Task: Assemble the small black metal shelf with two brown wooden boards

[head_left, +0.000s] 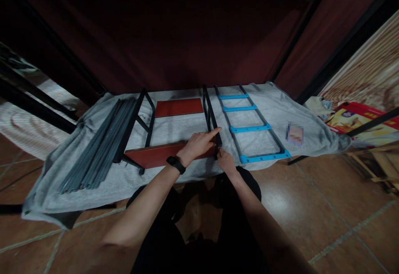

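Note:
A black metal side frame (209, 107) stands on the cloth-covered surface. My left hand (199, 144), with a black band on its wrist, grips this frame near its front end, the index finger stretched across the bar. Low on the same bar, my right hand (226, 161) is closed at its outer side; anything small between the fingertips is hidden. Two reddish-brown boards, a front board (149, 155) and a rear board (179, 107), span from this frame to a second black frame (137, 120) on the left. The left forearm partly covers the front board.
Grey metal tubes (96, 153) lie bundled at the left. To the right rests a ladder-like rack (250, 129) with blue crosspieces, then a small pixelated item (295, 134). A grey cloth (274, 103) covers the surface. A red-and-yellow box (368, 120) stands at far right.

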{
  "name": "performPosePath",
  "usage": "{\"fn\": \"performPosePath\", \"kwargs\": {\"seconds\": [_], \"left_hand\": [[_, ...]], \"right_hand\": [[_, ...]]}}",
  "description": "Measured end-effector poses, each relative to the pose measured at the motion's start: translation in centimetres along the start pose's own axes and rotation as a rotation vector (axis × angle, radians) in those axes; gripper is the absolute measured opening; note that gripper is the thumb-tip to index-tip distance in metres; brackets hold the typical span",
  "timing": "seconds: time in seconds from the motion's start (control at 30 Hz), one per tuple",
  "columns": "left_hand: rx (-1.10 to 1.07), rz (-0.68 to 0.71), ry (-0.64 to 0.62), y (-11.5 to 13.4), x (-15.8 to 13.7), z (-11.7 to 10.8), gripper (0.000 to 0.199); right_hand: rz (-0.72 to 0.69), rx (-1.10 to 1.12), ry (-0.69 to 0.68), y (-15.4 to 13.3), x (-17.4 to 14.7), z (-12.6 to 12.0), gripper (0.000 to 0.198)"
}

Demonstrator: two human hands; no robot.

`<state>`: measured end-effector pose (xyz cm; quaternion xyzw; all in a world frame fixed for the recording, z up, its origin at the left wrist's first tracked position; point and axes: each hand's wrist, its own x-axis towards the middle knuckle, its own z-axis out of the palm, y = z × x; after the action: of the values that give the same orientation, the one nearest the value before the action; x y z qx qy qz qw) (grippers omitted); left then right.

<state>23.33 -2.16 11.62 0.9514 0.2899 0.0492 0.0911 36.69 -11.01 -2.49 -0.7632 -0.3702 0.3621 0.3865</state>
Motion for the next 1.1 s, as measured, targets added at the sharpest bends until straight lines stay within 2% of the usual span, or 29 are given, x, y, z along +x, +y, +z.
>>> {"fn": "performPosePath", "kwargs": {"seconds": [0.1,0.2,0.27,0.4,0.57,0.67,0.8,0.97,1.1], "left_hand": [[0.020,-0.038,0.059,0.1,0.0,0.5,0.058],[0.009,-0.066,0.075,0.2,-0.2,0.8,0.056],[-0.005,-0.074,0.073,0.3,-0.4,0.9,0.057],[-0.024,-0.098,0.083,0.8,-1.1,1.0,0.058],[-0.015,-0.089,0.102,1.1,-1.5,1.3,0.052],[-0.001,-0.036,0.109,1.2,-1.6,1.5,0.054],[-0.019,0.020,0.094,1.1,-1.7,1.5,0.064],[-0.175,0.037,0.149,0.7,-1.8,1.5,0.075],[-0.222,0.063,0.246,0.4,-2.2,1.7,0.076]], "right_hand": [[-0.079,-0.278,0.073,-0.3,-0.4,-0.2,0.015],[-0.117,-0.360,0.072,-0.4,-0.7,-0.2,0.021],[-0.160,-0.334,0.097,-0.4,-1.0,-0.5,0.026],[-0.279,-0.133,0.163,-1.1,-1.5,-1.8,0.039],[-0.408,0.067,0.154,-2.9,-2.8,-2.8,0.055],[-0.453,0.108,0.139,-3.9,-3.8,-2.4,0.060],[-0.569,0.064,0.196,-5.2,-4.6,-2.1,0.068],[-0.727,-0.148,0.277,-6.6,-4.2,-2.7,0.057],[-0.750,-0.250,0.250,-6.6,-3.4,-2.9,0.040]]}}
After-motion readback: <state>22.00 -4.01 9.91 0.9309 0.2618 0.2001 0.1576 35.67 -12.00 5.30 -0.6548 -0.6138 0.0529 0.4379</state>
